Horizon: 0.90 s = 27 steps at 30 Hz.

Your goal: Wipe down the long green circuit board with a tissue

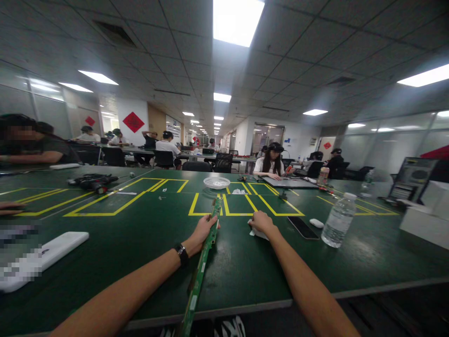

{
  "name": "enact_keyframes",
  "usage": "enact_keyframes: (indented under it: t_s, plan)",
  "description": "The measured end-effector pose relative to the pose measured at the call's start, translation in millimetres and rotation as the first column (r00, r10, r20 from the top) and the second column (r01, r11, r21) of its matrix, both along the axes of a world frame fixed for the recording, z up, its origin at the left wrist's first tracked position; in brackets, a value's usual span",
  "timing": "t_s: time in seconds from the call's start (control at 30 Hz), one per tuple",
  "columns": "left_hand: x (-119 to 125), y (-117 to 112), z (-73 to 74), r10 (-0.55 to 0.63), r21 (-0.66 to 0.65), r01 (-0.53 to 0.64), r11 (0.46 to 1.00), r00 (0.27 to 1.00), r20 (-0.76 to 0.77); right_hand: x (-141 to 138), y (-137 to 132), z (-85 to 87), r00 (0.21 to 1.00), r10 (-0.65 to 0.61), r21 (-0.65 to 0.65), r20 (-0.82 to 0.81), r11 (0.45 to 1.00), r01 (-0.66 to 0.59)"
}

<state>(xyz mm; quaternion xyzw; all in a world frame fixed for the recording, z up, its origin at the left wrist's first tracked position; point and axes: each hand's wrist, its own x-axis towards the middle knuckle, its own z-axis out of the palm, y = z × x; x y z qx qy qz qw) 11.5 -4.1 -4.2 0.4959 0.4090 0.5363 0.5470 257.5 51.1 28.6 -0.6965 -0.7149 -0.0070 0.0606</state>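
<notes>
My left hand (201, 233), with a dark watch on its wrist, is closed around a long, narrow green circuit board (200, 276). The board runs from the table's front edge up past my fingers, its far end near the yellow tape. To the right, my right hand (264, 222) is closed on a crumpled white tissue (258, 233), low over the green table (242, 267). Its fingertips are partly hidden. A clear round dish (216, 183) sits beyond the board's far end.
Right of my right hand lie a black phone (303, 227), a white earbud case (316, 223) and a water bottle (338, 220). A white power bank-like object (63, 245) lies left. Black tools (93, 181) lie further back. A person (271, 164) sits across the table.
</notes>
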Motion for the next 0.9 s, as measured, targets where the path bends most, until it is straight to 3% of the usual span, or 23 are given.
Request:
enact_keyframes:
  t_s: [0.17,0.3,0.37,0.43,0.53,0.6,0.77,0.9]
  plan:
    - [0,1,-1.9,-0.019,0.011,0.019,1.000,1.000,0.011,7,7,-3.8,0.997,0.049,0.007,-0.066,0.999,-0.049]
    - [1,-2,-0.2,-0.049,0.015,0.049,0.999,0.998,0.031,1,9,-4.9,0.959,0.137,0.066,-0.248,0.990,-0.124]
    - [2,-4,1.1,-0.055,0.010,0.055,0.998,0.998,0.039,-12,5,-2.2,0.884,0.236,0.093,-0.403,0.972,-0.217]
    - [2,-5,2.1,-0.047,0.000,0.047,0.999,0.999,0.027,-28,-4,2.3,0.735,0.320,0.064,-0.598,0.933,-0.354]
    - [3,-7,2.7,-0.031,-0.004,0.031,1.000,0.999,0.012,-50,-20,9.2,0.467,0.293,0.008,-0.835,0.854,-0.521]
    - [4,-7,2.7,-0.042,0.035,0.040,0.999,0.998,0.048,-61,-29,11.3,0.367,0.258,-0.001,-0.894,0.818,-0.576]
    - [7,-9,3.7,-0.093,0.092,0.085,0.992,0.991,0.095,-72,-36,7.6,0.288,0.175,-0.061,-0.941,0.751,-0.657]
    - [6,-10,4.0,-0.044,0.083,0.038,0.996,0.997,0.070,-73,-37,6.2,0.274,0.157,-0.066,-0.949,0.749,-0.659]
